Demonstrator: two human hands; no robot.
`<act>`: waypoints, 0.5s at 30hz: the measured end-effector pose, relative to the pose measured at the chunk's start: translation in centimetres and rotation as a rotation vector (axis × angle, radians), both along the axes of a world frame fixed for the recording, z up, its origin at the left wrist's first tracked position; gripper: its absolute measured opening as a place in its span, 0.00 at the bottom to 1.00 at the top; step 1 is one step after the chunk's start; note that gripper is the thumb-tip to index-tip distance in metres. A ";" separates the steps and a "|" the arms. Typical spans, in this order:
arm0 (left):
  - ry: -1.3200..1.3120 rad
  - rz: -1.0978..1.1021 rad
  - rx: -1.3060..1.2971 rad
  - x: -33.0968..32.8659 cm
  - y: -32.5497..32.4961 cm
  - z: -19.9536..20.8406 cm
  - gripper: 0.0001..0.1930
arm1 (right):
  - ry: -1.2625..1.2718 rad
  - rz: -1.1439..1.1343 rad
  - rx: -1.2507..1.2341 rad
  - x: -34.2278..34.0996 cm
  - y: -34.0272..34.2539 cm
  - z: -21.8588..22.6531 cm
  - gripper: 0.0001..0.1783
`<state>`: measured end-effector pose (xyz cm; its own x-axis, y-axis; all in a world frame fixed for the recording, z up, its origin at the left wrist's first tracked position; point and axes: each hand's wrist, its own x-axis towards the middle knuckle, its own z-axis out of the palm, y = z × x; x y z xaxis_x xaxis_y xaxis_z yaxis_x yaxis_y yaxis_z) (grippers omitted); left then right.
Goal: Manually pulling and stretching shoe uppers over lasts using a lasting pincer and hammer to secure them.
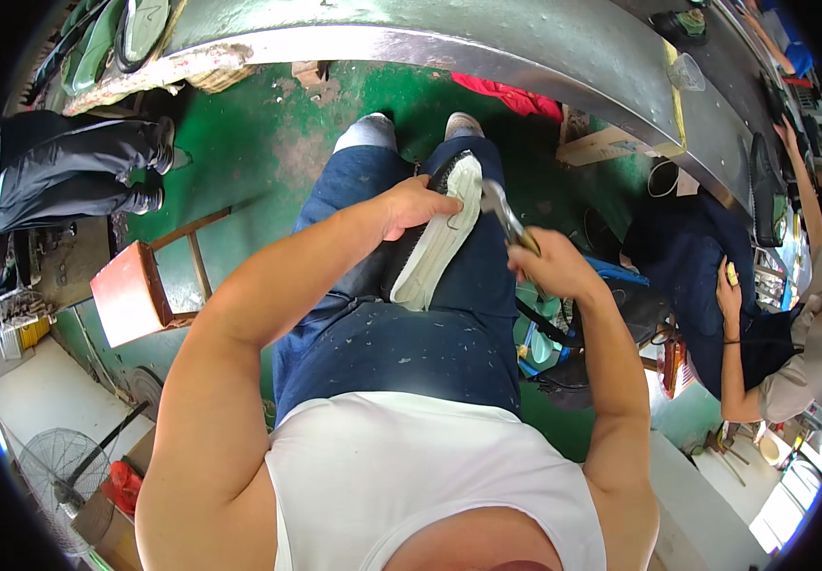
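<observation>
Across my thighs lies a shoe (439, 243), its pale whitish underside turned up and its dark upper showing along the left edge. My left hand (413, 207) is closed around its upper left side, with the thumb pressed on the pale underside. Just right of the shoe, my right hand (555, 265) grips metal pincers (506, 215) by the handle. The pincers' head points up and left, close to the shoe's right edge; whether it touches cannot be told. A thin dark curved mark shows on the underside near my left thumb.
A long metal-topped bench (354, 21) curves across the far side, with green shoe parts (97, 43) at its left. A reddish stool (133, 293) stands left, near another person's legs (87, 171). Another person (763, 352) sits at right. A fan (63, 476) is lower left.
</observation>
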<state>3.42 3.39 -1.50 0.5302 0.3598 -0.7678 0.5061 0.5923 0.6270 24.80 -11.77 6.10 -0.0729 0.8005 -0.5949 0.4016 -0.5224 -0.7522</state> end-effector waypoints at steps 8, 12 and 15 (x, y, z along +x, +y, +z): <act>-0.029 -0.047 -0.095 0.4 0.7 0.9 0.29 | -0.456 0.440 0.382 -4.1 -3.1 0.9 0.30; -0.050 -0.099 -0.102 0.3 0.6 0.4 0.30 | -0.772 0.553 0.377 -6.3 -2.0 2.5 0.28; -0.025 -0.072 -0.083 -0.2 0.7 0.7 0.31 | -0.612 0.601 0.063 -6.0 1.0 4.2 0.19</act>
